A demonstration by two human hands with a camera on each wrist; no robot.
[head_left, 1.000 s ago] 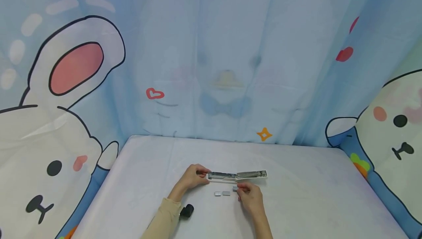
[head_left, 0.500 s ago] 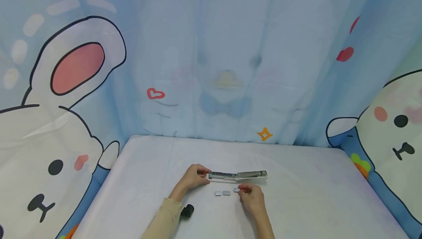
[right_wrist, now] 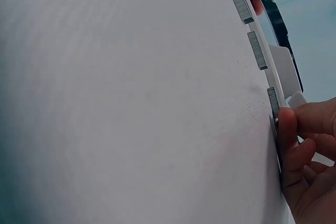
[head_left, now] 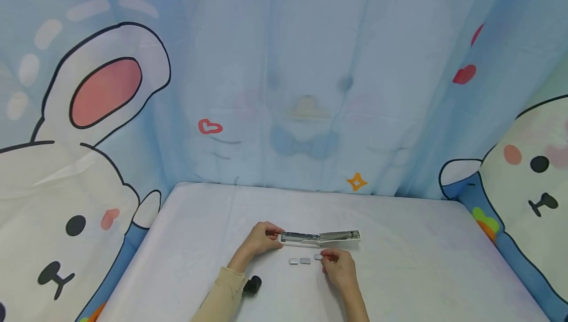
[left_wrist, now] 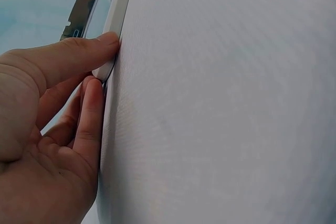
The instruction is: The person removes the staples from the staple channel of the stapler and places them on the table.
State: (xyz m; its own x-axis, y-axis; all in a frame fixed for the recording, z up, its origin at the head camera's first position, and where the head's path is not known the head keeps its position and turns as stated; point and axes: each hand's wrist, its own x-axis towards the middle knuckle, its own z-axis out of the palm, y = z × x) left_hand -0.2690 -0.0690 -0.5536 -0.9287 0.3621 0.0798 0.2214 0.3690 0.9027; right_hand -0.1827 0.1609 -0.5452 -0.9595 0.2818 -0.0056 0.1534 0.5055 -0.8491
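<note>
A long narrow white case [head_left: 299, 244], spread open at a hinge in its middle, lies across the table with dark and metallic parts inside. My left hand [head_left: 257, 237] pinches its left end between thumb and fingers; in the left wrist view the thumb [left_wrist: 86, 53] presses on the white rim. In front of the case sits a row of small grey ridged blocks that look like staple strips. My right hand [head_left: 339, 268] pinches the rightmost staple strip [head_left: 318, 257] by its right end, partly hiding it. The middle strip [head_left: 305, 261] and the left strip [head_left: 294, 261] lie untouched.
A white cloth covers the table [head_left: 412, 253]. Behind it hangs a blue curtain [head_left: 306, 41] printed with cartoon animals. A small black device [head_left: 252, 285] sits at my left forearm, beside the beige sleeve [head_left: 221, 292].
My right hand has drawn the rightmost strip slightly toward me and to the right, bringing it nearly into line with the others. The left hand and the case have hardly moved.
</note>
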